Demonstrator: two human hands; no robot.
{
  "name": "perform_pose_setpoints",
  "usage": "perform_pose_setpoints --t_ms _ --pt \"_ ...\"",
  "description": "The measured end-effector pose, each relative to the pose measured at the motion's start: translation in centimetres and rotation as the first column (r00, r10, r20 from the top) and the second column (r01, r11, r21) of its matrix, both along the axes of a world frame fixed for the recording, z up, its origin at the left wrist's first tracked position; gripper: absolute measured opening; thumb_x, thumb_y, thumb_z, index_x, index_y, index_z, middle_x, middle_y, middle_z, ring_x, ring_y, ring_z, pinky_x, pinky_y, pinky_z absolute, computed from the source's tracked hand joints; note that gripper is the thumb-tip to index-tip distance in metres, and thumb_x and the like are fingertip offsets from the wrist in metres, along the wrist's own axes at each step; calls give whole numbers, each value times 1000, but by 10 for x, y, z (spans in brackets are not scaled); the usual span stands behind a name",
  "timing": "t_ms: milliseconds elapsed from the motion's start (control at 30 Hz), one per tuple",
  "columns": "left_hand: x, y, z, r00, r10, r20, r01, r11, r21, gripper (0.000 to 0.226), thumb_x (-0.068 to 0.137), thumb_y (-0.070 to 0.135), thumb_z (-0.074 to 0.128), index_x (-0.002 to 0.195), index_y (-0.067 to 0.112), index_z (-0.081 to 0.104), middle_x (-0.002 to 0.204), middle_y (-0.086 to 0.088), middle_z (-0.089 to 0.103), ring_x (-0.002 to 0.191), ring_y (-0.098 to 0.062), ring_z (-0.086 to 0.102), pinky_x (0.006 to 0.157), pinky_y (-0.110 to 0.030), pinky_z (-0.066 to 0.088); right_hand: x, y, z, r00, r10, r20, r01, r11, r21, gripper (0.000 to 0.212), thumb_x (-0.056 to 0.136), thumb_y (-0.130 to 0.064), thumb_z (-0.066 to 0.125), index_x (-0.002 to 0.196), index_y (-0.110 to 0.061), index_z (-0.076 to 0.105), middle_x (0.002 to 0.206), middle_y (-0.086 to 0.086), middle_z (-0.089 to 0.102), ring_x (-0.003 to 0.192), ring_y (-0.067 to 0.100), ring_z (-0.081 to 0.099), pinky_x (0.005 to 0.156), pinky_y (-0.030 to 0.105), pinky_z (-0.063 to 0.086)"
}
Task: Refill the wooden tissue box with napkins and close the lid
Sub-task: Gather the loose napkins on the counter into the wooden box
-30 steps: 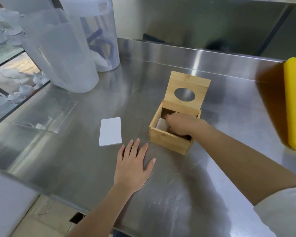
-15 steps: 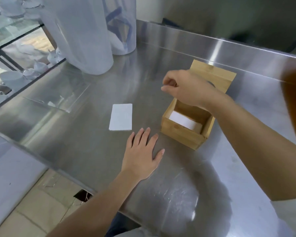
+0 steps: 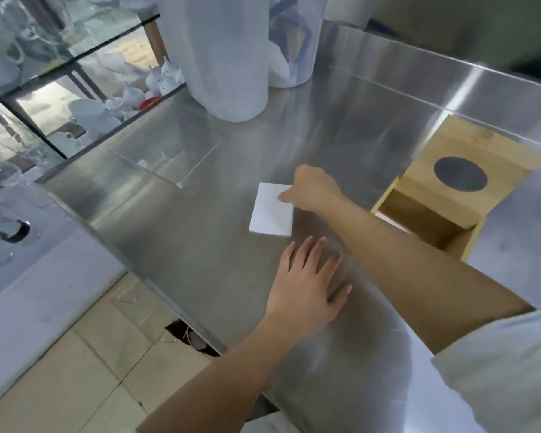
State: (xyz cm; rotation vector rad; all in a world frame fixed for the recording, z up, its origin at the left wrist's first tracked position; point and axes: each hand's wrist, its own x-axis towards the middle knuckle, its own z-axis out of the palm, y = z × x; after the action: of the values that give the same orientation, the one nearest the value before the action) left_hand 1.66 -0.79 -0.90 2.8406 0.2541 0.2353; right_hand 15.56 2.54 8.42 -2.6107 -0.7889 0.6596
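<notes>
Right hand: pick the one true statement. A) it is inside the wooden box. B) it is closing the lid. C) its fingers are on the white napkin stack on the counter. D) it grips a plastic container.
C: the right hand reaches across, fingers on the napkin stack, while the wooden box stands open to its right.

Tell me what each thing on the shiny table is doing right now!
wooden tissue box: open, inside mostly hidden by the arm.
lid: flipped up, round hole showing.
napkins: flat white stack on the table, beside the box.
right hand: fingertips at the stack's edge, nothing lifted yet.
left hand: flat on the table, fingers spread, empty.
plastic containers: standing upright at the back.
</notes>
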Motion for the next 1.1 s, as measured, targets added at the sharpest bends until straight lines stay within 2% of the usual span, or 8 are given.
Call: perform_pose_setpoints --t_ms 100,233,467,633,767,833,933,1100 --pt "1 1 -1 1000 -9 -10 8 1000 -22 55 89 51 38 134 20 45 144 -10 44 137 -29 31 114 -48 19 1 11 -13 990 -122 -74 120 992 -33 57 79 -32 71 124 -6 47 137 15 46 127 33 42 96 40 38" --pt "1 1 0 1000 2 -23 -2 999 -37 55 90 51 36 135 20 43 145 -8 42 138 -28 28 115 -46 16 10 17 -26 972 -216 -96 208 974 -88 84 73 -36 77 137 -4 34 145 18 35 135 34 29 107 41 27" --pt "1 1 1 1000 4 -22 -5 1000 -21 54 89 51 38 133 20 44 143 -8 44 137 -27 31 115 -46 18 14 19 -35 961 -197 -196 190 980 -55 58 77 -30 74 125 -6 51 140 16 41 129 34 36 107 42 34" --pt "1 2 1 999 -8 -50 8 1000 -9 56 91 52 33 136 20 41 146 -8 41 138 -27 27 115 -47 14 4 14 -33 974 -143 -174 157 985 74 12 84 -9 58 95 -10 53 120 13 61 114 32 54 101 42 38" --pt "2 2 3 999 1 -47 -1 1000 -1 56 91 52 32 135 20 43 145 -7 42 138 -26 28 115 -47 17 0 5 -31 938 -186 -293 253 944 211 21 82 -2 62 102 -1 59 110 16 64 103 32 60 90 42 49" --pt "2 1 3 999 3 -43 -3 1000 1 55 90 52 34 134 21 44 145 -7 42 138 -25 28 114 -46 17 -1 0 -28 913 -163 -373 277 921 275 6 80 1 62 80 -4 59 87 15 62 83 27 59 69 34 47" --pt "1 2 2 999 -1 -34 2 1000 17 53 89 52 37 130 20 48 141 -7 47 135 -26 34 112 -43 15 -6 -9 -13 891 -79 -447 273 880 389 31 85 2 59 60 -12 46 68 3 54 62 17 51 53 24 37" --pt "7 -8 10 998 -58 -19 58 998 33 51 87 52 40 124 20 56 136 -9 53 129 -28 44 107 -42 18 -9 -49 40 920 39 -390 215 782 586 30 95 -6 48 73 -27 51 80 -6 59 71 10 55 62 21 41"
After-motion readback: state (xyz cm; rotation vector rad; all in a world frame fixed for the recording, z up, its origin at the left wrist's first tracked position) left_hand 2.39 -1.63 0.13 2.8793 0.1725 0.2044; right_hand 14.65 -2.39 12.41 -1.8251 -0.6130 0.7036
